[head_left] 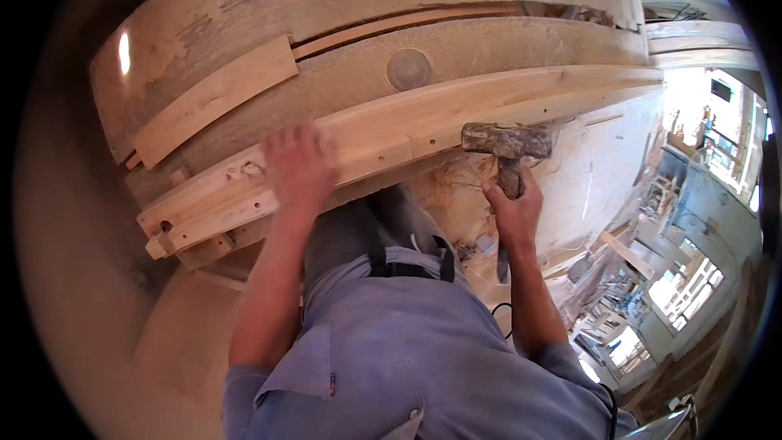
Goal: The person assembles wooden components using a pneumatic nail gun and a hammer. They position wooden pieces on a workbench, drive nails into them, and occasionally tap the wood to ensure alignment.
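Left hand (297, 165) flat on the long pale timber beam (423, 126), palm down, fingers spread and slightly blurred, gripping nothing. Pressing on the beam's upper face just left of a visible joint line.

Right hand (511, 213) closed around the handle of a hammer (507, 143), fist clamped low on the shaft. Hammer head heavy, blocky, worn and dusty, held just below the beam's front edge, right of the left hand. Whether head and timber touch: cannot tell.

Hands well apart, left on the beam, right on the hammer.

Beam lying across the work surface (481, 49), running from lower left to upper right, curved by the lens. Left end showing a notched joint (175, 236) with small holes and a short projecting block. Several small holes along the right stretch of the beam.

Surface behind made of worn, dusty boards. Shorter flat plank (213, 98) lying on it at upper left, apart from the beam. Round disc (407, 69) set in the surface just behind the beam's middle.

Blue-grey shirt (407, 358) filling the lower centre, sleeves rolled above the elbows. Dusty floor (586, 171) below the beam. Bright workshop space with benches and windows (733, 138) at far right, details too small to tell.
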{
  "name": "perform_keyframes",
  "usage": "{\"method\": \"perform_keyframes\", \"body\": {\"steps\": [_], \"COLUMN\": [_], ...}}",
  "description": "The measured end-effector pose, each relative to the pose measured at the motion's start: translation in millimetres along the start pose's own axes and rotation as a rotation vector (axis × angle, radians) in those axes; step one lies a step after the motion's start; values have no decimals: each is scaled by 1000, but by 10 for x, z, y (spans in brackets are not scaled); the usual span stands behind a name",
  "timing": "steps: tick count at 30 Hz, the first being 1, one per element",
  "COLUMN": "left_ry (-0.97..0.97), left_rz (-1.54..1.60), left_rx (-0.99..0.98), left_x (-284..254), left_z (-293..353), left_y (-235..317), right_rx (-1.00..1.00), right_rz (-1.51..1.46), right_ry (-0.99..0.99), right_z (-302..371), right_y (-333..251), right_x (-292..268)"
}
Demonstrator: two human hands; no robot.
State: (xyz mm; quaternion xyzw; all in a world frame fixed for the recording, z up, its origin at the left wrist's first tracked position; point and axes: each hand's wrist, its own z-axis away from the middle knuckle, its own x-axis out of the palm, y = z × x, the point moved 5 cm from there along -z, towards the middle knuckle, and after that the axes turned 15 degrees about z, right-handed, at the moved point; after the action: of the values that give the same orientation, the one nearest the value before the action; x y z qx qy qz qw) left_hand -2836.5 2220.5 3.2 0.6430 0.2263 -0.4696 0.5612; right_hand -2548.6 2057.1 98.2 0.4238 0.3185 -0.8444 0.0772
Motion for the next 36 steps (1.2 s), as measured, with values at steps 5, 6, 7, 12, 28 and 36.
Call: {"method": "perform_keyframes", "body": {"steps": [5, 6, 7, 12, 28, 36], "left_ry": [1, 18, -9, -47, -26, -45], "left_rz": [104, 126, 90, 68, 117, 76], "left_rx": [70, 87, 62, 14, 62, 55], "left_x": [269, 269, 276, 258, 267, 413], "left_z": [-195, -204, -216, -220, -236, -178], "left_y": [494, 523, 535, 542, 521, 463], "right_rx": [-406, -480, -392, -402, -437, -334], "right_rz": [327, 446, 431, 380, 323, 190], "right_ry": [36, 2, -97, -131, -21, 128], "right_z": [-32, -80, -201, -206, -73, 56], "right_y": [-1, 29, 90, 66, 519, 552], "right_x": [109, 224, 334, 167, 319, 464]}}
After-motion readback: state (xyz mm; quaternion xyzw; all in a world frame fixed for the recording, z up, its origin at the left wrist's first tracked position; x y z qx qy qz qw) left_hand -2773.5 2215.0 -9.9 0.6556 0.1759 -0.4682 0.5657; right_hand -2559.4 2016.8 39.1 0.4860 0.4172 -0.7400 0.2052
